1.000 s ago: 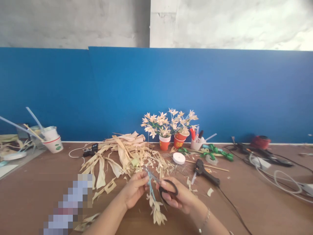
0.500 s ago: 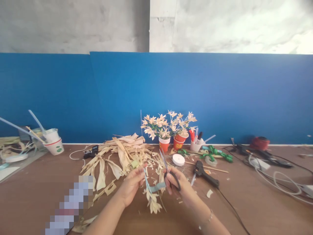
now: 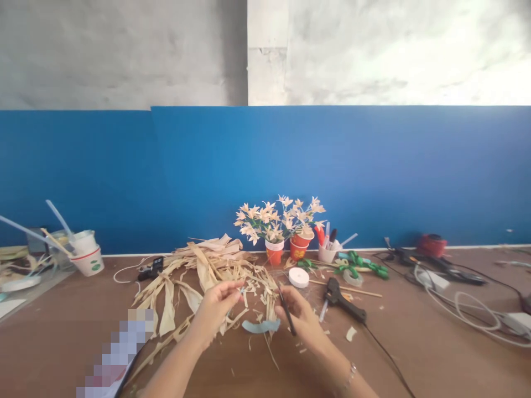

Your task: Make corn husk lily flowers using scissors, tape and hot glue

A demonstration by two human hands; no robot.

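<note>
My left hand (image 3: 213, 312) is closed in a pinch, and a bit of light-blue stem (image 3: 241, 289) shows at its fingertips. This stem belongs to a corn-husk flower, which is now mostly hidden behind the hand. My right hand (image 3: 302, 316) is wrapped round black-handled scissors (image 3: 287, 312), turned edge-on so that I cannot tell whether the blades are apart. Between the hands is a curved strip of light-blue tape (image 3: 261, 326), touching neither hand. Dry corn husks (image 3: 205, 265) and small scraps spread just beyond my left hand.
Husk flowers (image 3: 269, 216) stand in red paper cups (image 3: 274, 256) at the back. A white tape roll (image 3: 298, 277), a black glue gun (image 3: 345, 301) and green tape (image 3: 357, 264) lie to the right. White cables (image 3: 464, 309) run further right. A white cup (image 3: 89, 262) stands left.
The blue tape strip has come away from the flower stem. My left hand has turned, hiding the flower. The scissors have swung edge-on in my right hand, and the hands have moved apart.
</note>
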